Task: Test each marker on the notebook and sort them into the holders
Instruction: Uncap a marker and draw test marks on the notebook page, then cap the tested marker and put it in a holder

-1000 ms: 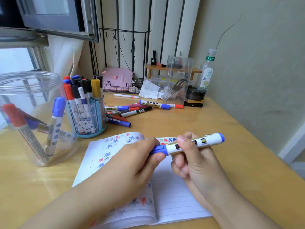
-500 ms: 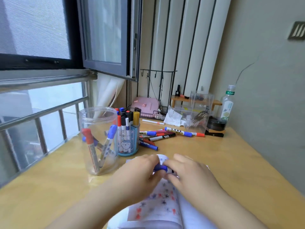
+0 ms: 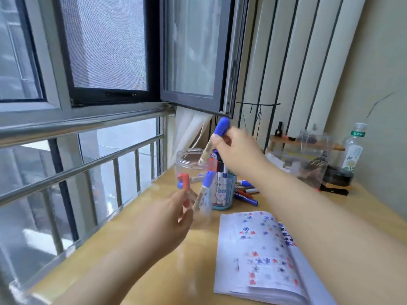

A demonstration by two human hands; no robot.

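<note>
My right hand [image 3: 236, 150] pinches a blue-capped marker [image 3: 217, 134] near its cap, cap up, with the lower end over the mouth of the clear plastic jar [image 3: 189, 157]. Inside the jar lean a red-capped and a blue-capped marker [image 3: 204, 188]. My left hand [image 3: 167, 219] hovers in front of the jar with relaxed fingers and holds nothing. Right of the jar stands the blue pen cup [image 3: 224, 190], full of markers. The open notebook [image 3: 259, 249], covered in red and blue test marks, lies at the lower right. Several loose markers [image 3: 245, 191] lie behind it.
A window with a metal railing [image 3: 77, 168] runs along the table's left edge, and an open window sash [image 3: 198, 62] hangs above the jar. At the back right stand a clear box [image 3: 312, 157], a plastic bottle [image 3: 352, 148] and a small wooden shelf.
The capped blue marker left the notebook: my right hand carried it up and left over the clear jar. My left hand let go of it. The camera tilted up and left.
</note>
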